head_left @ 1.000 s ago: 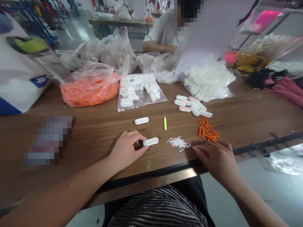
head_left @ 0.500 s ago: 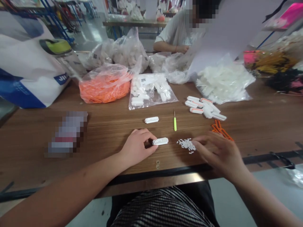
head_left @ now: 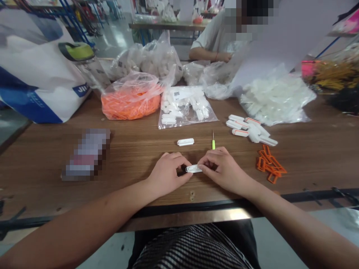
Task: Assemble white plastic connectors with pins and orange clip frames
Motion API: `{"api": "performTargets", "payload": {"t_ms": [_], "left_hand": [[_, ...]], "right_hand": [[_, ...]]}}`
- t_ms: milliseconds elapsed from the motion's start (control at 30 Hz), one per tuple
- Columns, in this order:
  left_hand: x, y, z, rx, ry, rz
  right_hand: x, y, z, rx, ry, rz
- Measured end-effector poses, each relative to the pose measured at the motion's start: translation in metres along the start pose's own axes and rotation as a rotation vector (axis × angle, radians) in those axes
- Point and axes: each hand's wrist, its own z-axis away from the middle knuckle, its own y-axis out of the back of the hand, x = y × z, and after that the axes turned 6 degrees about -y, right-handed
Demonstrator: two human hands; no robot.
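**One white connector (head_left: 193, 169) pinched above the wooden surface (head_left: 126, 157)**

The left hand (head_left: 168, 173) and right hand (head_left: 226, 171) close together on its ends. Nearby: a second connector (head_left: 185, 142) at 11 o'clock, a green-handled awl (head_left: 213, 144) at 1 o'clock, orange plastic frames (head_left: 270, 164) at 3 o'clock. Farther: a bag of orange pieces (head_left: 131, 104) at 10 o'clock.

The counter (head_left: 123, 149) has a brown wood-grain top, smooth with a soft sheen, and a strip of polished metal (head_left: 213, 215) runs along its front edge. The connector (head_left: 193, 169) is matt white plastic, as is the loose connector (head_left: 185, 142) beyond it. The orange frames (head_left: 270, 164) look like moulded plastic, smooth and slightly glossy. The pick (head_left: 213, 144) has a glossy lime-green plastic handle and a thin metal shaft. The bags (head_left: 187, 119) are thin clear plastic, shiny and creased. The tote (head_left: 36, 74) is smooth, faintly shiny plastic sheet. The striped cloth (head_left: 190, 248) is matt and finely ribbed.
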Motion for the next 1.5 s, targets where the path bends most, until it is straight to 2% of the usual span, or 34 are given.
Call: {"api": "performTargets", "payload": {"t_ms": [133,333,500,633,933,1333,1433,1500], "left_hand": [[-0.001,-0.001,0.0,-0.008,0.004,-0.009],[0.0,-0.001,0.001,0.008,0.005,-0.015],[0.0,-0.002,0.0,0.016,-0.008,-0.009],[0.0,-0.001,0.0,0.015,-0.004,-0.015],[0.001,-0.001,0.0,0.009,-0.005,-0.03],[0.0,0.0,0.0,0.001,0.0,-0.025],[0.0,0.0,0.0,0.006,0.002,-0.02],[0.0,0.0,-0.001,0.007,0.008,-0.018]], "right_hand": [[-0.002,-0.001,0.0,0.035,0.058,0.043],[-0.006,0.005,0.003,0.016,0.181,0.202],[-0.004,0.005,0.009,0.126,0.239,0.215],[-0.004,0.0,0.012,0.141,0.296,0.282],[-0.004,-0.003,0.01,0.176,0.21,0.11],[-0.006,-0.01,0.01,0.176,0.312,0.368],[-0.004,0.001,0.011,0.102,0.254,0.289],[0.003,0.015,0.015,0.102,0.171,0.197]]}}
